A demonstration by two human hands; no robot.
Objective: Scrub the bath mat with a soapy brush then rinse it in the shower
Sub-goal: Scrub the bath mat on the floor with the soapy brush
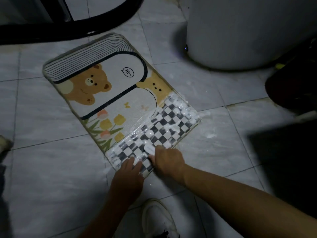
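- We scrub the bear-picture bath mat (109,93), flat on the grey tiled floor (51,169).
- Our left hand (128,170) presses it, fingers straight; our right hand (167,160) curls tight round the small white brush (148,149).
- Next we should scrub the far end.

- Your bath mat (109,93) has a matt, fine-grained printed face at its far end.
- Its checkered near end is wet and glossy under lumps of white foam (178,107).
- The brush (148,149) in your right hand (167,160) shows a smooth white top, plastic by the look.
- The floor tiles (51,169) are pale, marbled and smooth, with a dull sheen.
- The big white fixture (240,31) looks smooth and faintly glossy.
- Your shoe (157,219) is white and smooth, leather-like.
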